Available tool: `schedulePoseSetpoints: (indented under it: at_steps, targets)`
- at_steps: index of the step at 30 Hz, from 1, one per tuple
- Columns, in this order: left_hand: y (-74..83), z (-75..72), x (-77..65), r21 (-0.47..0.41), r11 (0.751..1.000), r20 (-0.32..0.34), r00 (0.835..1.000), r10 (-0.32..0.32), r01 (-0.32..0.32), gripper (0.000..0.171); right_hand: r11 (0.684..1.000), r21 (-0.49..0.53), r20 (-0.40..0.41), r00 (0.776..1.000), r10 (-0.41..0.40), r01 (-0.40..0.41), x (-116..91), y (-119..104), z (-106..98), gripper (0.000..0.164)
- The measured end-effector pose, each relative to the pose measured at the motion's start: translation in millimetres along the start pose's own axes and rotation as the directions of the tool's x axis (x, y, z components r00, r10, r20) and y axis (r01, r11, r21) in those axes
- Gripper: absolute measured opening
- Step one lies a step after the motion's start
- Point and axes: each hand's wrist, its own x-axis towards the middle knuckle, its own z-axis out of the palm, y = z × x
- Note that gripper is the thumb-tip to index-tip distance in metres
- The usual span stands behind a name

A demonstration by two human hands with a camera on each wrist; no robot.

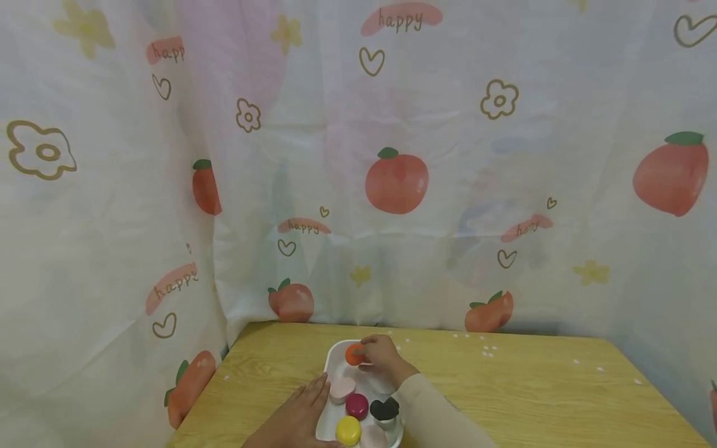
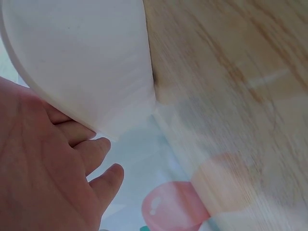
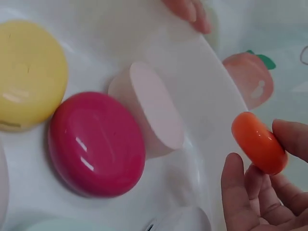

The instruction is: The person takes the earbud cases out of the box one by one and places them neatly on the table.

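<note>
My right hand pinches a small glossy orange round disc between thumb and fingers, over the far end of a white tray. On the tray's left side my left hand rests with its fingers fairly straight against the rim; the left wrist view shows some fingertips passing behind that rim. Inside the tray sit a magenta round piece, a yellow round one, a pale pink flat-topped piece, a black heart-like piece and another pale pink piece near the front.
The tray stands on a wood-patterned table. Small white bits are scattered toward the table's back and right. A curtain printed with fruit and flowers hangs close behind and at the left.
</note>
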Motion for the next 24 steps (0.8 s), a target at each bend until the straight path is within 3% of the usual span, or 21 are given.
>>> schedulePoseSetpoints:
  at_steps: [5,14,18,24]
  targets:
    - [0.6,0.7,-1.0,0.003,1.000,0.000,1.000,-0.004,0.004,0.108,0.992,0.120,0.012,0.999,0.036,-0.038,0,1,1,0.040]
    - [2.3,-0.3,-3.1,0.002,1.000,-0.007,1.000,0.004,-0.004,0.108,0.979,0.192,0.044,0.997,0.056,-0.063,-4,1,-2,0.039]
    - [3.2,-1.8,-3.5,-0.029,0.999,0.013,1.000,-0.019,0.019,0.108,0.980,0.188,0.052,0.997,0.059,-0.068,-9,-4,-7,0.033]
    - [2.0,-1.5,-3.2,-0.017,1.000,0.001,1.000,-0.004,0.004,0.110,0.989,0.132,0.053,0.997,0.053,-0.060,-11,-11,-18,0.034]
